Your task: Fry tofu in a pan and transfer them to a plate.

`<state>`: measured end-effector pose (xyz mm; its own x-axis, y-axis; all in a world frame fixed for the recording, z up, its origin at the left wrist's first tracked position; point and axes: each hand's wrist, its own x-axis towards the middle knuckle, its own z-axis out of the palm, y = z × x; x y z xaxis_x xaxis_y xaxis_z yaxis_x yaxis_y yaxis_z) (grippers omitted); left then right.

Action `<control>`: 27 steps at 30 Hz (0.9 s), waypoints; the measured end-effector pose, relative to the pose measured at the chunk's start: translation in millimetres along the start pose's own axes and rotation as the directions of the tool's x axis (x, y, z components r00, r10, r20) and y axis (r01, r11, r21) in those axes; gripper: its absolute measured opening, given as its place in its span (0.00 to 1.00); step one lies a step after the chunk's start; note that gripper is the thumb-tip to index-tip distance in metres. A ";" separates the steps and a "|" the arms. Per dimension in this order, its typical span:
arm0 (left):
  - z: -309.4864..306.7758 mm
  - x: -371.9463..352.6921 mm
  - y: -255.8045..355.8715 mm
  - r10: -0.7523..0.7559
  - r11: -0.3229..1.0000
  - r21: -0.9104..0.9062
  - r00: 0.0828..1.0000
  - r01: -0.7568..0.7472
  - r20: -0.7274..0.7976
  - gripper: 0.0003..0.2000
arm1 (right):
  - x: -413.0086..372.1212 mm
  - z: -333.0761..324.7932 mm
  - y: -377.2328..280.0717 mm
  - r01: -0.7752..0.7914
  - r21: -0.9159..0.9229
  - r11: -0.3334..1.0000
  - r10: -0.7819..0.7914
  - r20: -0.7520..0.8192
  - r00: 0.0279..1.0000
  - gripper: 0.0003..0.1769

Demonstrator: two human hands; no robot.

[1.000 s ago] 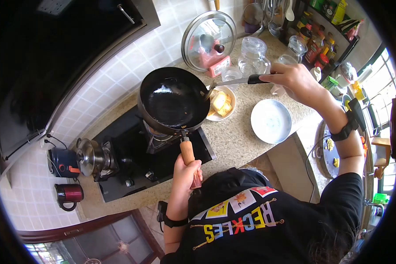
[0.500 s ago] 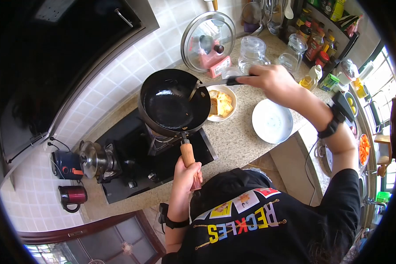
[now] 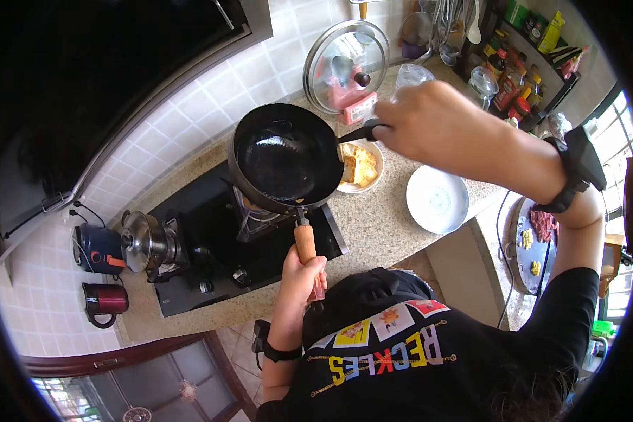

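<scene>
My left hand [image 3: 304,280] is wrapped round the wooden handle [image 3: 305,243] of a black wok [image 3: 281,158], which is tilted over the hob. Past the wok's right rim, my right hand [image 3: 418,123] grips the black handle of a spatula [image 3: 359,134]; the rim hides the spatula's blade. Right beside the wok, below the spatula, a white bowl [image 3: 378,176] holds golden fried pieces [image 3: 359,166]. An empty white plate [image 3: 437,200] lies on the counter below my right forearm.
A glass lid [image 3: 346,67] leans on the tiled wall by a pink box [image 3: 360,109]. A steel pot [image 3: 142,240] stands on the black hob [image 3: 211,264]. Bottles [image 3: 520,84] fill the back right corner. A tray [image 3: 519,246] with meat lies at right.
My right hand has moved toward the camera, and the spatula's blade has gone from inside the wok to behind or beyond its rim. My left hand still holds the wok handle.
</scene>
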<state>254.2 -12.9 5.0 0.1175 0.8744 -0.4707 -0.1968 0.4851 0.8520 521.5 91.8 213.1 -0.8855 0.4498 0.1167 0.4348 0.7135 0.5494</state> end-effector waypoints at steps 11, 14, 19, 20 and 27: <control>-8.9 -0.8 2.6 -0.031 0.999 -0.010 0.999 0.031 0.032 0.12 | -14.9 31.4 10.8 -0.319 0.190 0.928 0.326 -0.006 0.945 0.23; -8.1 -1.0 2.8 -0.025 1.000 -0.016 0.999 0.026 0.033 0.13 | 5.6 74.7 -1.7 -0.290 0.231 0.929 0.320 -0.104 0.942 0.28; -11.5 -1.1 -2.7 -0.024 1.000 -0.014 0.999 0.025 0.033 0.13 | 34.6 119.3 -34.9 -0.225 0.240 0.944 0.273 -0.193 0.942 0.27; -12.5 -1.9 -1.8 -0.022 1.000 -0.016 0.999 0.022 0.030 0.13 | 35.3 119.2 -42.9 -0.250 0.271 0.929 0.286 -0.104 0.952 0.27; -13.0 -8.8 -2.1 -0.037 0.998 -0.050 0.999 0.038 0.017 0.12 | 17.3 72.2 -2.4 -0.193 0.437 0.879 0.100 0.227 0.969 0.25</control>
<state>241.0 -21.5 4.3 0.1412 0.8556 -0.4979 -0.2403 0.5176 0.8212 517.0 136.7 154.1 -0.7771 0.6291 -0.0197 0.6246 0.7747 0.0989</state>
